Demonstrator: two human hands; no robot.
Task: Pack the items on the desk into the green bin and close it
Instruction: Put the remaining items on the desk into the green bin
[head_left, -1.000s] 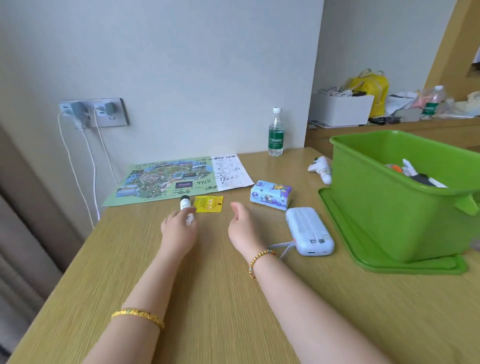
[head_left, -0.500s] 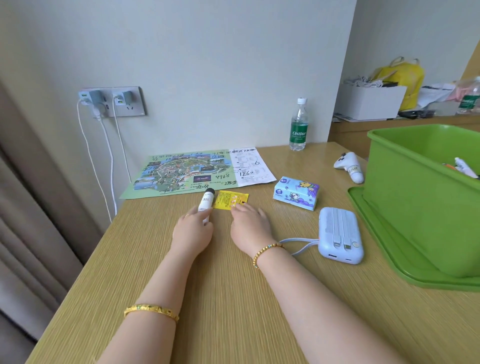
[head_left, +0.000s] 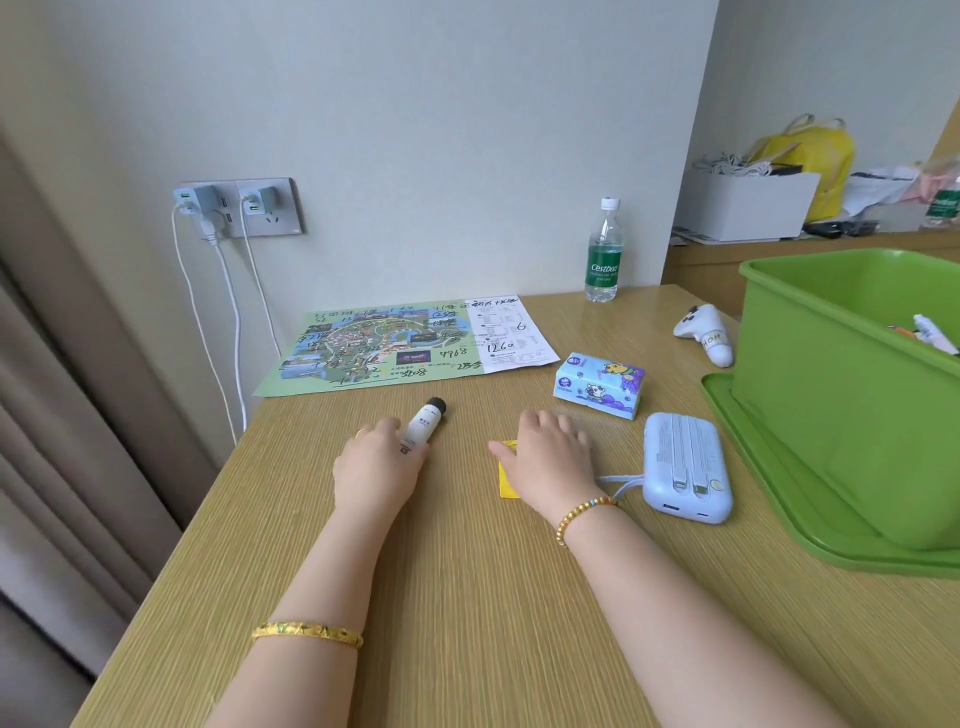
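From the head view, your left hand (head_left: 376, 467) lay on the pale wooden bench (head_left: 467, 597), fingers curled round the small white tube with a black cap (head_left: 427, 422). Your right hand (head_left: 550, 460) pressed flat, fingers straight, on the yellow paper sachet (head_left: 506, 480). The green plastic bin (head_left: 831, 405) stood open at your right on its green lid (head_left: 779, 499), beside the pale blue power bank (head_left: 685, 465).

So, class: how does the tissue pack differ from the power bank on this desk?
The tissue pack is a soft wrapper printed with cartoons; the power bank is a plain, hard, pale blue case. The power bank has a cord attached; the tissue pack has none. Both lie flat on the desk, untouched.
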